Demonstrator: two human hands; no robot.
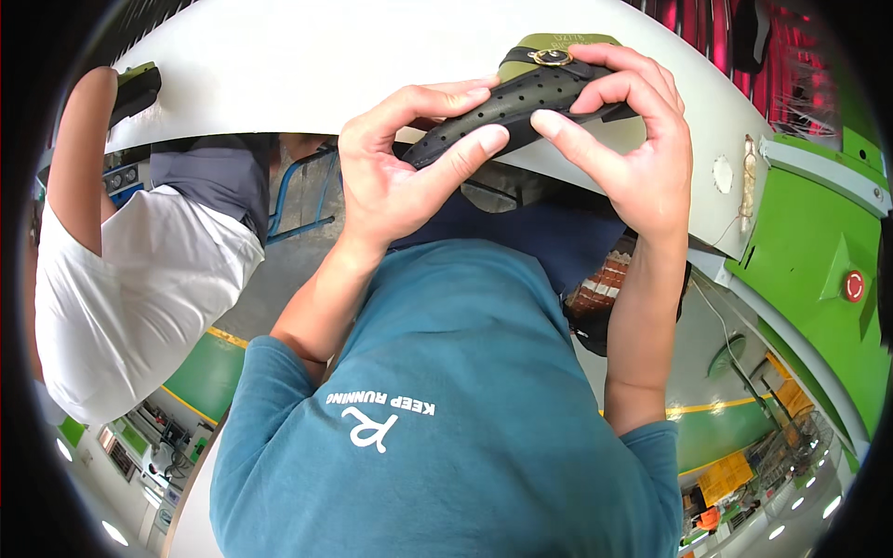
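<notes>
A black shoe (516, 100) with small round dots over its upper is held up in both my hands above the near edge of the white table. Out of its top shows an olive-green shoe last (558, 44), with a thin black strap and a gold-coloured buckle (551, 58) lying across it. My left hand (386, 158) grips the left end, its thumb pressed along the near side and its fingers mostly hidden behind. Around the right end curl the fingers of my right hand (642, 139), near the strap, with the thumb at the near lower edge.
At the left, a person in a white shirt (139, 288) holds an arm near another dark shoe on a green last (138, 93). The white table (279, 65) curves in front of me. On the right stands a green machine (819, 251) with a red button (853, 285).
</notes>
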